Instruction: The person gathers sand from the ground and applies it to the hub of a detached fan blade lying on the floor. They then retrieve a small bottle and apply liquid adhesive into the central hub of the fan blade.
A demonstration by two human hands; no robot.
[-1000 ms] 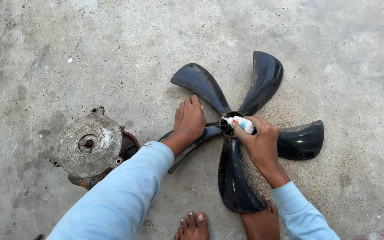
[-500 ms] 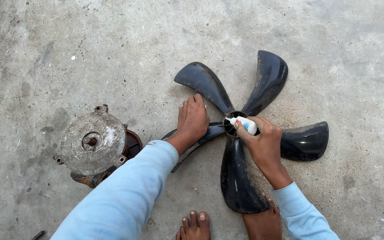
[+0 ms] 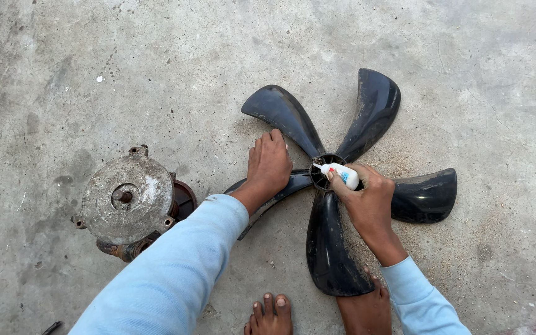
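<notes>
Little displacement is recorded against the earlier frames: the small white tube (image 3: 341, 174) is held at the same spot, with its tip directed at the hub (image 3: 325, 171) of the black fan blade (image 3: 336, 248), and only a slight shift of the view is noted. The tube is grasped in the right hand (image 3: 370, 201), fingers closed around its body. The left hand (image 3: 268, 164) is kept flat and open, pressed palm-down on the left blade beside the hub. The fan blade is laid on the concrete floor (image 3: 94, 62). A rusty motor housing (image 3: 128, 201) is positioned well to the left. Two bare feet (image 3: 271, 316) are seen at the bottom edge.
</notes>
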